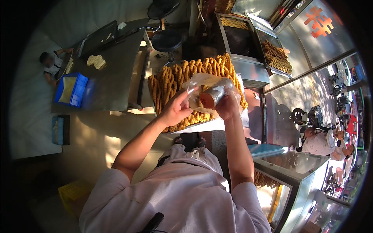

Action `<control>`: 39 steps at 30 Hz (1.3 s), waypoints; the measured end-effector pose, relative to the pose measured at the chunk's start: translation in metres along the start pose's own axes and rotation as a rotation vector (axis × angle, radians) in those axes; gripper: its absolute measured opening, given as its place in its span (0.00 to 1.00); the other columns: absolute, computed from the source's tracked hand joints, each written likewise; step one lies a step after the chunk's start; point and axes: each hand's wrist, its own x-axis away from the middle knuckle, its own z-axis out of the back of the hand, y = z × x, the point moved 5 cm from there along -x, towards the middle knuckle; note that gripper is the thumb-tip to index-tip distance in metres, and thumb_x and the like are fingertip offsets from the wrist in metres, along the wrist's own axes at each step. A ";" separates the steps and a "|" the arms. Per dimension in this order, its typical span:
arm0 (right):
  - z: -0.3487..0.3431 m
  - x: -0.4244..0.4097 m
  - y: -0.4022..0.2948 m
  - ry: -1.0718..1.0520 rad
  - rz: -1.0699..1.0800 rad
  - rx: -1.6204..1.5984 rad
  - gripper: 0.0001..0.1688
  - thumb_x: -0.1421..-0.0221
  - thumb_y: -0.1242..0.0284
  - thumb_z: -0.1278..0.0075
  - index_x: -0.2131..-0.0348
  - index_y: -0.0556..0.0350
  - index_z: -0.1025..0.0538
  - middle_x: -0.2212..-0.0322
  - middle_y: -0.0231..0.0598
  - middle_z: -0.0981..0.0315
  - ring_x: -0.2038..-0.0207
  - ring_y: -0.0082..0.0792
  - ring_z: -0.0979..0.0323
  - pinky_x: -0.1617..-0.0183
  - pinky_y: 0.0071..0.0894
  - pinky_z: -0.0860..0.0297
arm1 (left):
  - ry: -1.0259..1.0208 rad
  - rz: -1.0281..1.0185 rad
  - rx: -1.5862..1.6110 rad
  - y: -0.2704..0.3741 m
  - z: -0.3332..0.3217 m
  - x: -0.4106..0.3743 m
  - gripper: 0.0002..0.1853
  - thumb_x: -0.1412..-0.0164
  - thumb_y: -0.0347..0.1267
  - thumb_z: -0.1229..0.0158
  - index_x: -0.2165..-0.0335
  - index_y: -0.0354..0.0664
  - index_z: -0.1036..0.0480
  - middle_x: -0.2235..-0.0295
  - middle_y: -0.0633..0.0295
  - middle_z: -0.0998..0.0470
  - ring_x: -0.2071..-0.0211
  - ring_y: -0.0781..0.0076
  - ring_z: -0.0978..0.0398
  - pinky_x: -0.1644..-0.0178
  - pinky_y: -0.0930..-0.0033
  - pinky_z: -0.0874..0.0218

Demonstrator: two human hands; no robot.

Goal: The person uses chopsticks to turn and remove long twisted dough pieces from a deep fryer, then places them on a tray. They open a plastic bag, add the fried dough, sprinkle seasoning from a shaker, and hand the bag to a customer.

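Observation:
My left hand (177, 109) grips the left edge of a clear plastic bag (201, 78) between thumb and fingers. On the right, my right hand (228, 104) holds a metal shaker (215, 92) with a perforated orange-red lid, the bag's film lying around it. The shaker is tilted, its lid facing down and left; whether it is wholly inside the bag I cannot tell. Beneath both hands lies a wide tray heaped with fried dough twists (174, 75), set in close rows. The tray's base is mostly hidden by the twists, the bag and my hands.
A dark worktable (113, 78) at left bears pale dough (96, 61) and a blue bin (71, 89); a person (52, 65) is at its far end. Black stools (167, 40) stand beyond. A metal fryer-like unit (247, 70) stands upper right, a glass-sided case (291, 171) lower right.

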 end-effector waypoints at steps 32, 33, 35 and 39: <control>0.016 -0.073 -0.058 0.226 0.827 0.741 0.32 0.50 0.70 0.44 0.51 0.63 0.40 0.61 0.42 0.30 0.60 0.33 0.31 0.53 0.31 0.35 | 0.281 0.229 0.282 0.029 -0.032 -0.067 0.18 0.36 0.26 0.56 0.50 0.34 0.30 0.57 0.63 0.23 0.84 0.88 0.42 0.80 0.84 0.49; 0.016 -0.078 -0.058 0.248 0.802 0.770 0.29 0.52 0.70 0.43 0.53 0.63 0.37 0.62 0.43 0.30 0.60 0.34 0.31 0.53 0.32 0.35 | 0.311 0.235 0.294 0.027 -0.033 -0.070 0.17 0.36 0.26 0.56 0.50 0.34 0.30 0.57 0.63 0.23 0.84 0.88 0.42 0.80 0.84 0.49; 0.018 -0.084 -0.056 0.292 0.754 0.828 0.25 0.55 0.71 0.40 0.59 0.64 0.32 0.63 0.45 0.29 0.60 0.36 0.31 0.53 0.34 0.35 | 0.315 0.219 0.284 0.029 -0.033 -0.074 0.17 0.36 0.26 0.55 0.51 0.35 0.30 0.70 0.67 0.24 0.84 0.87 0.42 0.80 0.83 0.49; 0.000 -0.063 -0.068 0.416 0.567 1.114 0.22 0.53 0.69 0.41 0.62 0.64 0.30 0.67 0.41 0.28 0.64 0.32 0.30 0.57 0.32 0.34 | 0.322 0.209 0.281 0.033 -0.036 -0.077 0.17 0.37 0.26 0.53 0.51 0.36 0.30 0.80 0.70 0.30 0.84 0.85 0.40 0.80 0.83 0.49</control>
